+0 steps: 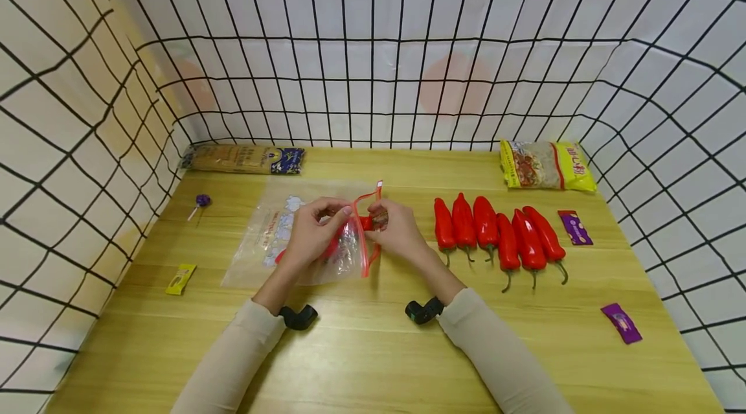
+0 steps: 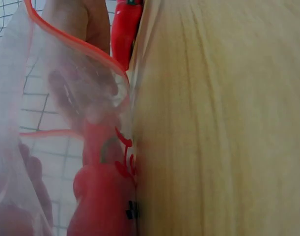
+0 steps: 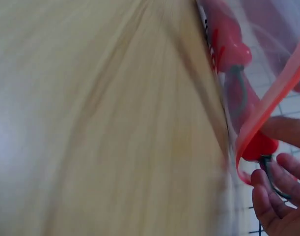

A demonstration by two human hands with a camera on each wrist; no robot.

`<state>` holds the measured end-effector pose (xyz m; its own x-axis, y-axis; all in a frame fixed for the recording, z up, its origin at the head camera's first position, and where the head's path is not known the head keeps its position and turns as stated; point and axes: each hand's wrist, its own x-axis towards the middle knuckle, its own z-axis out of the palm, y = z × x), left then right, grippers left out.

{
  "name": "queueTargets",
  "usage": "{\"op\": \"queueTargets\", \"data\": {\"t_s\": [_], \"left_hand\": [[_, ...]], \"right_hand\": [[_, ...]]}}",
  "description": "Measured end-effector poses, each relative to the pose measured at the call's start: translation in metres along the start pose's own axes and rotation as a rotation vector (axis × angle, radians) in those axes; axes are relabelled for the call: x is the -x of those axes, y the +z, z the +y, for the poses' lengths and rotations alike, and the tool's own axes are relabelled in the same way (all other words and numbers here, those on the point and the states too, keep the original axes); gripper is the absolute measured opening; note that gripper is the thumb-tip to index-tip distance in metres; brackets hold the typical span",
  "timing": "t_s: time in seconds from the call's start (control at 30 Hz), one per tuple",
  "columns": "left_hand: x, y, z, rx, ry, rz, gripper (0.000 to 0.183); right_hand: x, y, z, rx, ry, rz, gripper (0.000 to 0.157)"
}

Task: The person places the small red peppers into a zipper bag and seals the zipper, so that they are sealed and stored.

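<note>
A clear zip bag [image 1: 247, 262] with a red-orange zip edge lies on the table, its mouth toward the right. My left hand [image 1: 315, 229] pinches the bag near its opening. At the mouth, my right hand [image 1: 399, 229] holds a red pepper [image 3: 261, 147] by its stem end, the pepper's front part inside the bag. Another red pepper [image 2: 100, 201] shows through the plastic in the left wrist view. Right of the hands, several red peppers [image 1: 486, 223] lie in a row, stems toward me.
At the back are a brown noodle packet [image 1: 239, 159] and a yellow food packet [image 1: 544, 166]. A lollipop [image 1: 202, 201] and a yellow sweet [image 1: 181, 278] lie left; purple sweets [image 1: 575, 227] lie right. A black wire grid [image 1: 373, 77] encloses the table's back and sides.
</note>
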<state>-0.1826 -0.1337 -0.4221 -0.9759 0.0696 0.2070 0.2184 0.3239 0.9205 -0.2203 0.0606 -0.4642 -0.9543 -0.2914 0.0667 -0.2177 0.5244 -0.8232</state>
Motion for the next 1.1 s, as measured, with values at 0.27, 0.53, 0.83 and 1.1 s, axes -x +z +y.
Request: {"op": "queueTargets", "data": {"t_s": [0.27,0.53,0.83,1.1], "left_hand": [[0.0,0.0,-0.001,0.021,-0.028,0.013,0.019],[-0.007,0.001,-0.023,0.017,-0.023,0.04,0.02],[-0.011,0.005,-0.035,0.024,0.057,0.053,0.023],[-0.009,0.004,-0.034,0.024,0.055,0.081,0.025]], "right_hand": [[0.017,-0.022,0.014,-0.092,0.021,-0.001,0.048],[0.04,-0.042,0.011,-0.376,0.101,-0.093,0.047],[0.036,-0.018,0.001,-0.617,0.087,-0.197,0.057],[0.03,-0.007,-0.007,-0.592,0.116,-0.178,0.052]]}}
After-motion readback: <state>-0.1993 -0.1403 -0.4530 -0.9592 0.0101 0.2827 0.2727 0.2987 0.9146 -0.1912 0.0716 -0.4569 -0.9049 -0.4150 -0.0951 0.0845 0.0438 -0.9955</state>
